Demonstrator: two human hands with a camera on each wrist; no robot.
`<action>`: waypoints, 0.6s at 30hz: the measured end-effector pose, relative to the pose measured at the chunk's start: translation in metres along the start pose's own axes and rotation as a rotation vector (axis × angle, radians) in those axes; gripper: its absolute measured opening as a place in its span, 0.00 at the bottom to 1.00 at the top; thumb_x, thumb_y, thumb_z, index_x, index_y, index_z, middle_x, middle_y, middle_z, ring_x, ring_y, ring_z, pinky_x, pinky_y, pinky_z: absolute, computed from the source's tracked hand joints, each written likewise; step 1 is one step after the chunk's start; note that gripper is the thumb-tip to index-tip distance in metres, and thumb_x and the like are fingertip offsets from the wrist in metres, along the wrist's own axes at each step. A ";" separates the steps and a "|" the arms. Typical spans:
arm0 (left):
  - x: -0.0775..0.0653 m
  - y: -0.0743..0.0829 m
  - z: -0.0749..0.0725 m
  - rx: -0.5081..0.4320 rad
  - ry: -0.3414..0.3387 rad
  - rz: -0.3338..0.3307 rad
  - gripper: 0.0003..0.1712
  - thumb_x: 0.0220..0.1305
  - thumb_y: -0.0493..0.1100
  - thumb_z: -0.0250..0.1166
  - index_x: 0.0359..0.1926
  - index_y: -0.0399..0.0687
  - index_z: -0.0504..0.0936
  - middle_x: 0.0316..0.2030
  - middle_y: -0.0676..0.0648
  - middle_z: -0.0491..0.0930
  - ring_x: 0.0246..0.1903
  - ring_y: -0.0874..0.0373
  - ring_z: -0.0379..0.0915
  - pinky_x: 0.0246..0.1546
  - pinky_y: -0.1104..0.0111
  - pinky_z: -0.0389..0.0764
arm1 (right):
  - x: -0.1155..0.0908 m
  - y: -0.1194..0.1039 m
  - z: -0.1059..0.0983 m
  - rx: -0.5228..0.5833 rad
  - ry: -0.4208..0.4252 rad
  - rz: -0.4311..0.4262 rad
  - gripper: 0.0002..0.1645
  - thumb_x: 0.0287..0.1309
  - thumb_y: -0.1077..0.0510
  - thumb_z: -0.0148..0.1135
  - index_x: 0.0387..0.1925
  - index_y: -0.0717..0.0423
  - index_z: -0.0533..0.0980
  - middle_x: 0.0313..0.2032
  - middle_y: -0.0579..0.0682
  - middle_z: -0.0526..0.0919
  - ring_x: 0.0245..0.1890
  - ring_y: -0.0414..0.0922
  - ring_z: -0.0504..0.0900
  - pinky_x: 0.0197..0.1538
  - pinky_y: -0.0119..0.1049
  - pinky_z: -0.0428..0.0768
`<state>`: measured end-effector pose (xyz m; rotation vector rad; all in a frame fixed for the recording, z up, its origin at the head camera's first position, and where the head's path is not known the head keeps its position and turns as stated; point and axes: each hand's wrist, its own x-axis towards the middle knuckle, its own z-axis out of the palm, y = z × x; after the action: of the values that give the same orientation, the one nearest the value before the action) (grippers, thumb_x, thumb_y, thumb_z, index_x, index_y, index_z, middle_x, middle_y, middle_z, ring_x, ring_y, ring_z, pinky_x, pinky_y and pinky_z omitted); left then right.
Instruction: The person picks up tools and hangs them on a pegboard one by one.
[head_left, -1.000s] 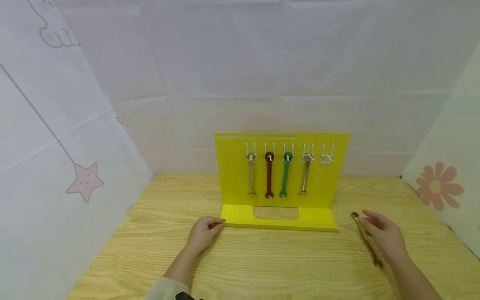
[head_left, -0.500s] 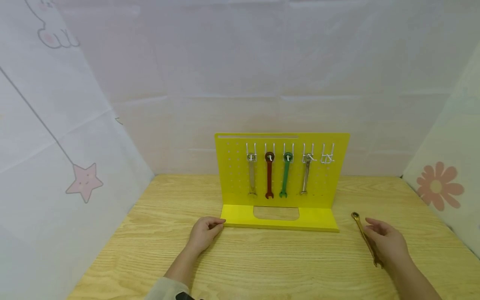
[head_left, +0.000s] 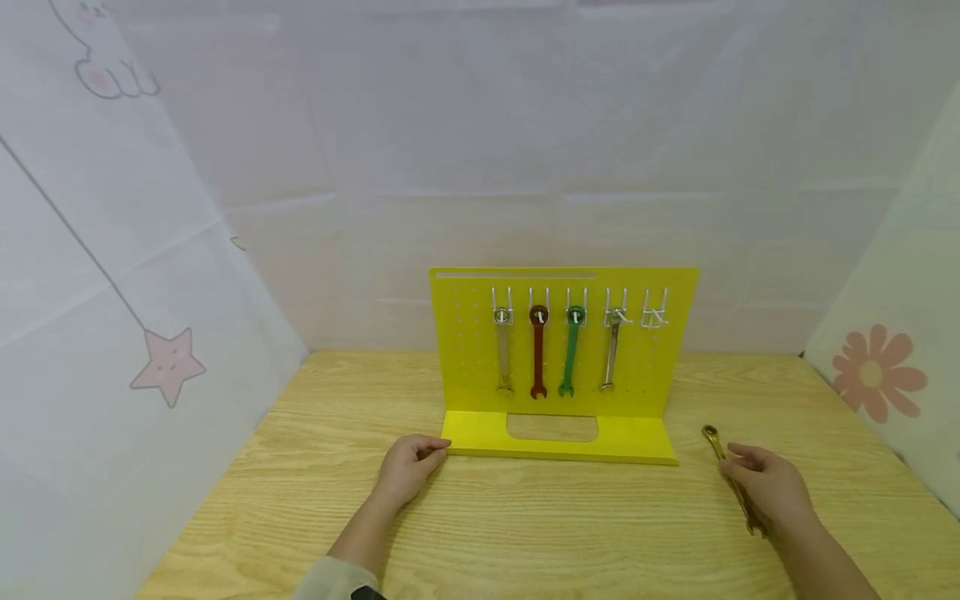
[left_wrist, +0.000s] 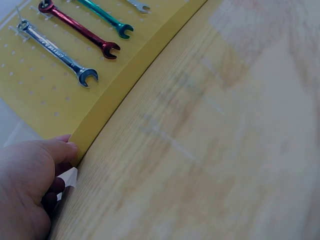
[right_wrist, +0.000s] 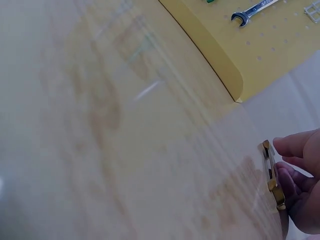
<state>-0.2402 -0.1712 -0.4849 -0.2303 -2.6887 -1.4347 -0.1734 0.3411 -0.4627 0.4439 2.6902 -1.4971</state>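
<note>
A yellow pegboard stand [head_left: 564, 350] stands on the table. From its hooks hang a silver wrench [head_left: 503, 358], a red wrench [head_left: 537, 358], a green wrench [head_left: 571, 358] and a second silver wrench [head_left: 611, 358]. My left hand [head_left: 405, 471] pinches the stand's front left corner between thumb and fingers, as the left wrist view shows. On the wood right of the stand lies a gold wrench [head_left: 714, 442], partly covered by my right hand [head_left: 768, 487]. That hand's thumb crosses over the shaft, and its thumb and index finger are apart. Contact with the wrench is unclear.
The rightmost hook [head_left: 655, 310] on the board carries no wrench. Wood-grain tabletop [head_left: 555, 533] stretches before the stand. A pale cloth backdrop [head_left: 480, 208] rises behind and at both sides.
My right hand shifts slightly back toward me, then its thumb comes over the gold wrench's shaft. The wrench keeps nearly the same place. My left hand stays at the stand's corner.
</note>
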 end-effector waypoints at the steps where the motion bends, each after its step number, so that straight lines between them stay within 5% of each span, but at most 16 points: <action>1: 0.000 0.000 0.000 0.000 0.000 0.001 0.08 0.63 0.37 0.66 0.42 0.48 0.89 0.41 0.49 0.86 0.34 0.63 0.74 0.36 0.72 0.75 | 0.000 -0.001 0.000 -0.021 0.000 -0.003 0.42 0.65 0.45 0.61 0.67 0.70 0.63 0.47 0.57 0.82 0.36 0.35 0.78 0.37 0.29 0.79; 10: -0.002 0.002 -0.001 -0.001 -0.005 -0.009 0.09 0.64 0.38 0.66 0.43 0.48 0.89 0.41 0.49 0.86 0.36 0.63 0.76 0.39 0.72 0.76 | 0.004 -0.005 0.001 -0.150 -0.004 -0.017 0.41 0.63 0.43 0.61 0.64 0.72 0.67 0.52 0.69 0.78 0.48 0.58 0.78 0.40 0.37 0.80; 18: -0.001 0.001 0.000 -0.010 -0.009 -0.004 0.09 0.64 0.37 0.66 0.43 0.48 0.89 0.41 0.49 0.87 0.38 0.62 0.77 0.39 0.72 0.77 | 0.003 -0.008 0.003 -0.197 -0.019 0.000 0.37 0.63 0.48 0.61 0.60 0.75 0.69 0.55 0.73 0.76 0.53 0.67 0.75 0.46 0.46 0.82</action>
<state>-0.2395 -0.1712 -0.4842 -0.2328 -2.6906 -1.4523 -0.1784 0.3348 -0.4579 0.4171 2.7851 -1.2125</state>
